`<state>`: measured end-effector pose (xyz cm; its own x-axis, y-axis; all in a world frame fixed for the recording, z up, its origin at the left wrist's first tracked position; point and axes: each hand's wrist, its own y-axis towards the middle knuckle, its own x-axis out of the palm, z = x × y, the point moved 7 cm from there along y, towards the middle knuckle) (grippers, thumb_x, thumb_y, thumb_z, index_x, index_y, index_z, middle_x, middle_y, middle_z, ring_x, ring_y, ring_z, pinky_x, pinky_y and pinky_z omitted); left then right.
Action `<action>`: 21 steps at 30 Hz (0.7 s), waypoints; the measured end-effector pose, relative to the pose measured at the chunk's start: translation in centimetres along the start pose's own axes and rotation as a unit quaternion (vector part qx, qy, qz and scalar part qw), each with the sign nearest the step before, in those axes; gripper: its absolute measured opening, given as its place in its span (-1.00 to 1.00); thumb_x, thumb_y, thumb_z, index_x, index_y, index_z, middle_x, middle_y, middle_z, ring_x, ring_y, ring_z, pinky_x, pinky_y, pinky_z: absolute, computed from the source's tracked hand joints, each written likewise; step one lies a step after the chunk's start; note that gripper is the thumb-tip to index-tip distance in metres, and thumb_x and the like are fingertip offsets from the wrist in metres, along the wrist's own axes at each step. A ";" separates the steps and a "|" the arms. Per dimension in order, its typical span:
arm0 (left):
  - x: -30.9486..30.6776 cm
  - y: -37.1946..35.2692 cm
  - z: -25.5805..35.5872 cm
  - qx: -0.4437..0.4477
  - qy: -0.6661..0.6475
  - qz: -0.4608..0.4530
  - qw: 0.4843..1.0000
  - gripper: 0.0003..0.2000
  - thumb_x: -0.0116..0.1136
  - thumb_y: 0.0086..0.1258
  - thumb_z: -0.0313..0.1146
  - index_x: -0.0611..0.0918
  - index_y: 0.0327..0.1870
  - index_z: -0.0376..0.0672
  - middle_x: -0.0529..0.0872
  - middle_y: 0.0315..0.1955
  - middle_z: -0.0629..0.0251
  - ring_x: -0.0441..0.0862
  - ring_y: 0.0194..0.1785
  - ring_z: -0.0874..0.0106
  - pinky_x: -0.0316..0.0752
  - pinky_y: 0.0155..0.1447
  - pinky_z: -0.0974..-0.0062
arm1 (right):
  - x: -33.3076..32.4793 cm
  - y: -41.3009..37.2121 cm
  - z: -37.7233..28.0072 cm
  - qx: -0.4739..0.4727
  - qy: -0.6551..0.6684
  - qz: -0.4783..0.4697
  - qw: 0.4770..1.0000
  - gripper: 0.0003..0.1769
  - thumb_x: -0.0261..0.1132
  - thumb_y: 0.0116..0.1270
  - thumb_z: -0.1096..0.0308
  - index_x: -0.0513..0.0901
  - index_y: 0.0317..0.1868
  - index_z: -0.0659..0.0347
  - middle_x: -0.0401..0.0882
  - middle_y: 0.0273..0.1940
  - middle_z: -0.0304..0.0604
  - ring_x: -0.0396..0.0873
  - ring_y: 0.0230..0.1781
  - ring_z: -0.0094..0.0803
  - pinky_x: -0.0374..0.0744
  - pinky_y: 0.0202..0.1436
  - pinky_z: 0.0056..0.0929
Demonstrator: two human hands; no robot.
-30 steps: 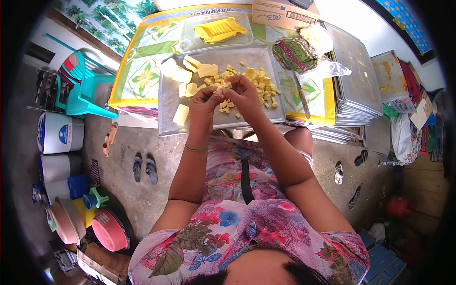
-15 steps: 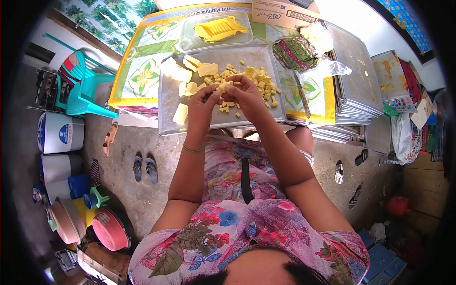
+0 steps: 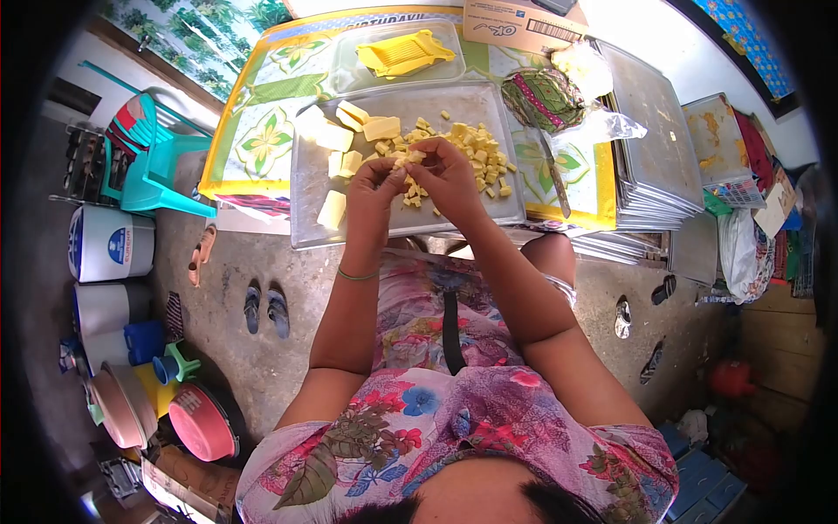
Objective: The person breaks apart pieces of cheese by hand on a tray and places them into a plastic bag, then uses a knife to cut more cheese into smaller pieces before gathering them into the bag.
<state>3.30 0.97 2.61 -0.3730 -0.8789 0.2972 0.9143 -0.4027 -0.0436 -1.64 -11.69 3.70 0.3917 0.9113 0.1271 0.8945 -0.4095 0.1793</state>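
Over a metal tray (image 3: 310, 196), my left hand (image 3: 377, 185) and my right hand (image 3: 447, 182) meet, fingertips pinched together on a small pale yellow piece (image 3: 404, 161), soft-looking like butter or cheese. Larger yellow blocks (image 3: 333, 137) lie on the tray's left side, near my left hand. A loose heap of small yellow cubes (image 3: 483, 150) spreads over the right half, partly hidden behind my right hand. To the right of the tray lies a knife (image 3: 555, 177) on the patterned tablecloth.
Behind the tray stands a clear plastic container (image 3: 349, 74) with a yellow ridged item (image 3: 406, 54) in it. A green woven bundle (image 3: 543, 98) and plastic bags lie at right, beside stacked metal trays (image 3: 650, 122). A teal chair (image 3: 157, 175) stands left; slippers (image 3: 278, 307) lie on the floor.
Both hands have shifted slightly, and the fingers have moved around the yellow piece between them. The tray and the things around it stay in place.
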 end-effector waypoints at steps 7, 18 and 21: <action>-2.5 4.0 -1.9 0.073 0.257 0.031 0.963 -0.77 0.33 0.15 -0.47 0.61 -0.19 -0.30 0.64 -0.32 0.27 0.59 -0.38 0.52 0.52 -0.24 0.56 | -0.1 2.5 3.0 -0.002 -0.151 -0.005 0.988 -0.71 0.22 0.11 0.54 0.60 -0.10 0.32 0.61 -0.16 -0.04 0.62 -0.19 -0.32 0.59 -0.12 -0.43; -3.5 4.0 1.7 0.259 0.475 0.051 0.839 -0.78 0.31 0.12 -0.37 0.66 -0.23 -0.23 0.62 -0.22 0.14 0.54 -0.04 0.17 0.43 0.07 0.31 | -0.3 3.4 3.5 -0.028 -0.226 0.024 0.973 -0.70 0.25 0.15 0.40 0.64 -0.09 0.28 0.59 -0.10 0.07 0.54 -0.01 -0.08 0.46 0.12 -0.28; -6.2 2.7 2.7 0.222 0.542 0.069 0.807 -0.71 0.34 0.10 -0.28 0.65 -0.18 -0.20 0.61 -0.14 0.11 0.53 -0.01 0.13 0.41 0.10 0.26 | -0.7 2.5 2.1 -0.043 -0.227 0.025 0.973 -0.72 0.25 0.15 0.40 0.64 -0.11 0.26 0.59 -0.10 0.05 0.54 -0.01 -0.09 0.47 0.11 -0.29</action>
<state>8.52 6.00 3.21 0.0392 -0.7114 -0.7017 0.8355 -0.3618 0.4135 0.81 -13.25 2.00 0.5071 0.8070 -0.3025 0.8579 -0.4391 0.2667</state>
